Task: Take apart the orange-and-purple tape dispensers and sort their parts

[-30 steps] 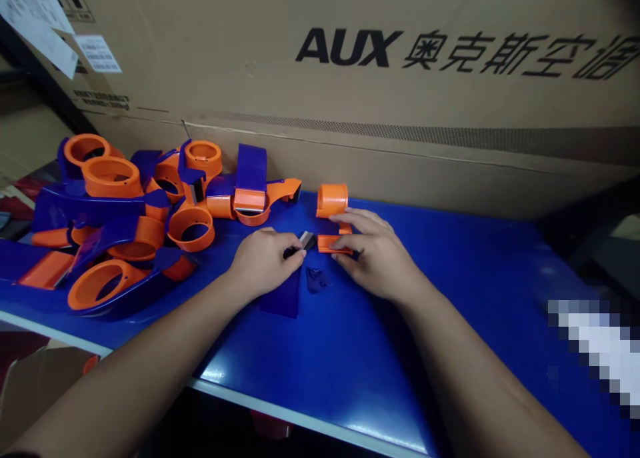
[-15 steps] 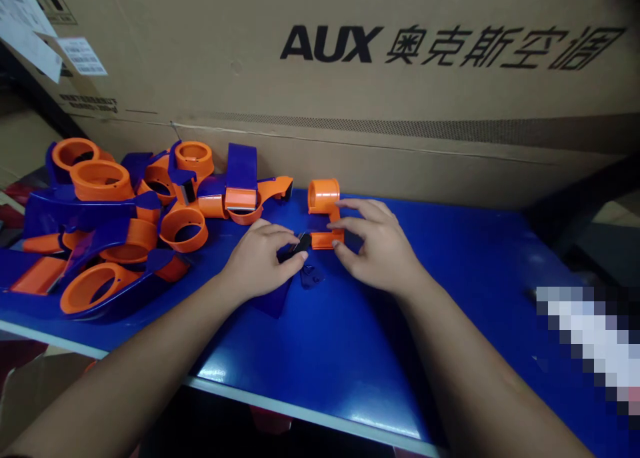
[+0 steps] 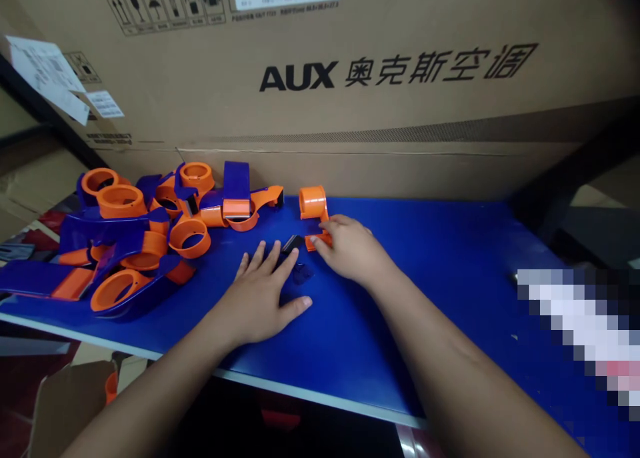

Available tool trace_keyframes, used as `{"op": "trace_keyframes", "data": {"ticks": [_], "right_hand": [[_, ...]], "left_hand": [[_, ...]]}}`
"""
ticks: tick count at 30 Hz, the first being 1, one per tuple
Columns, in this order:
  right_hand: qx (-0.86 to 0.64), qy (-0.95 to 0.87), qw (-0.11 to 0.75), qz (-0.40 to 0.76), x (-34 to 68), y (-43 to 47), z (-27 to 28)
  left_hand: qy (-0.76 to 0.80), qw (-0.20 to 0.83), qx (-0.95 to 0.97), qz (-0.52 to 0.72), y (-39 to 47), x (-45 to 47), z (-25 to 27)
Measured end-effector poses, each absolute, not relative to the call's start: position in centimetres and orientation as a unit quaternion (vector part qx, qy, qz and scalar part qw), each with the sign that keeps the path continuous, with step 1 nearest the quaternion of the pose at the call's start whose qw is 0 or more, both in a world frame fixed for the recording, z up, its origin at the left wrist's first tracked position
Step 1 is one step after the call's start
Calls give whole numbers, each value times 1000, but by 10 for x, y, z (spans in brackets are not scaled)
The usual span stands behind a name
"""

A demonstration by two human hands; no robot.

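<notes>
My right hand [image 3: 356, 250] is closed, thumb and fingers pinching the lower part of an orange tape dispenser frame [image 3: 313, 202], whose round hub stands at the top. To the left, my left hand [image 3: 261, 303] lies open over the blue tabletop [image 3: 450, 265] with its fingers spread. Near its fingertips are a small black piece [image 3: 292, 245] and a small dark blue plastic part [image 3: 303, 274]. Whatever lies under the left palm is hidden.
A heap of blue and orange tape dispensers [image 3: 120, 203] covers the left of the table. Behind stands a large cardboard box [image 3: 400, 121] printed AUX. Below the front edge is an open carton [image 3: 70, 405]. A pixelated patch [image 3: 580, 325] covers something at the right.
My left hand has opened from its pinch at the black piece and moved nearer to me, fingers spread. My right hand has closed onto the orange frame. The camera view has shifted.
</notes>
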State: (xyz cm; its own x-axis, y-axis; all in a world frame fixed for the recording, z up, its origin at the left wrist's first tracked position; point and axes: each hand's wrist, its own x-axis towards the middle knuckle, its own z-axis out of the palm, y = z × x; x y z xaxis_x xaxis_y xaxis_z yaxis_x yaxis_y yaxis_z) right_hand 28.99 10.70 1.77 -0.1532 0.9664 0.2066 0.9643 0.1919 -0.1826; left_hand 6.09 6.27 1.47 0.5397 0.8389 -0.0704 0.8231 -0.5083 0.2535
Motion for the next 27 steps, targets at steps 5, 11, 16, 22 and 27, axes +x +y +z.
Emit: {"op": "trace_keyframes", "data": {"ticks": [5,11,16,22,27], "right_hand": [[-700,-710,80,13,294,100,35],[-783,-615,46,74,313,99,49],[-821,-558,52,107,335,104,57],[-856,-496,64,130,365,115,52],[-860,-486,83,130,385,122,42]], "left_hand": [[462,98,881,35,53,72,7],[425,105,898,40,49,107,7],[407,133,903,36,63,150,8],[375,154,913,51,74,198,15],[417,116,897,89,70,187,22]]}}
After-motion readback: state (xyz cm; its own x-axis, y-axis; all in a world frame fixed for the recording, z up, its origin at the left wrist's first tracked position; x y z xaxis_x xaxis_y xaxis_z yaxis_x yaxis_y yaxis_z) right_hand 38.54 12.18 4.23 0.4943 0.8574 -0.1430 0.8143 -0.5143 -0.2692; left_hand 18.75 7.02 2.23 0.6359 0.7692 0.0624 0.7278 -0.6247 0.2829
